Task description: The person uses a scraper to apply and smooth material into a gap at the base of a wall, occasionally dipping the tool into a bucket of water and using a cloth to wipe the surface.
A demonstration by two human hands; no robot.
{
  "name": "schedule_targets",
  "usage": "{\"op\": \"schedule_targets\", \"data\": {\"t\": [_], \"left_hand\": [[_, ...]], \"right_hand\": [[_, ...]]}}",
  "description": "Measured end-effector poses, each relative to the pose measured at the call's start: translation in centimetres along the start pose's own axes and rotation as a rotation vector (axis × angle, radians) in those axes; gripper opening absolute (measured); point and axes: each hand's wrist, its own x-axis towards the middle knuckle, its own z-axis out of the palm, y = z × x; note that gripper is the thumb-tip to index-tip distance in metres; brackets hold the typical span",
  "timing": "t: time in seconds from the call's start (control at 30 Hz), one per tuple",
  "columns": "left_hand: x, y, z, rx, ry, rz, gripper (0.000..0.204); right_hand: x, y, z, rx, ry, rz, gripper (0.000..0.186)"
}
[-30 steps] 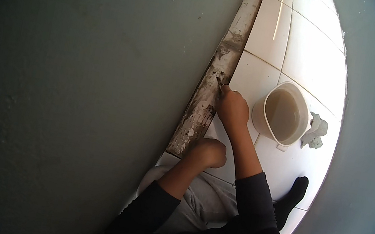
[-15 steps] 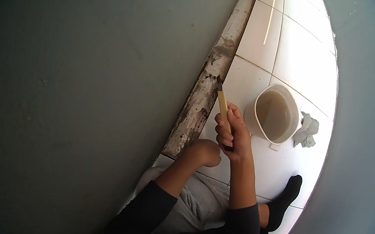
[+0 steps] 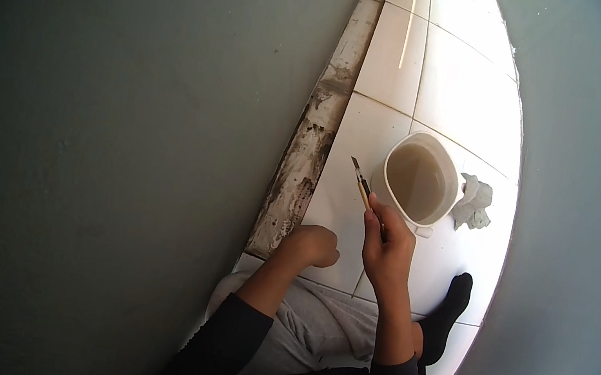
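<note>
Holding a narrow tool (image 3: 362,186), your right hand (image 3: 387,251) is poised over the white tile floor (image 3: 389,63), its fingers closed around the pale and dark handle. The tool's dark tip points up and to the left, apart from the stained strip (image 3: 303,160) that runs along the foot of the grey-green wall (image 3: 122,158). The tool itself lies between this strip and a white tub (image 3: 379,175), which stands upright on the tiles just beyond your right hand and contains cloudy, brownish water. Your left hand (image 3: 313,246) is at the near end of the strip, close to its edge, with the back of the hand uppermost; its fingers bend out of sight, so you cannot tell whether they enclose anything. Just right of the tub, a crumpled grey rag (image 3: 473,204) rests on the floor. Nearer to you are your grey trousers (image 3: 322,318) and, at right, a foot in a black sock (image 3: 443,323).
</note>
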Motion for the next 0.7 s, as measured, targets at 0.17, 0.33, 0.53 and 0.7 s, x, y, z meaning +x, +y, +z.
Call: {"op": "schedule_targets", "data": {"t": [0.17,0.33,0.53,0.7], "left_hand": [[0.1,-0.2,0.2,0.023,0.010,0.037,0.033],[0.5,-0.4,0.4,0.023,0.016,0.037,0.034],[0.8,-0.3,0.4,0.015,-0.002,0.041,0.035],[0.4,-0.6,0.4,0.016,0.031,0.052,0.035]], "right_hand": [[-0.6,-1.1,-0.2,-0.330,-0.006,-0.063,0.023],[-0.3,-1.7,-1.1,-0.424,-0.060,-0.013,0.025],[3.3,-1.1,-5.9,-0.754,-0.140,0.293,0.023],[5.1,0.1,-6.6,-0.648,-0.337,0.312,0.021]]}}
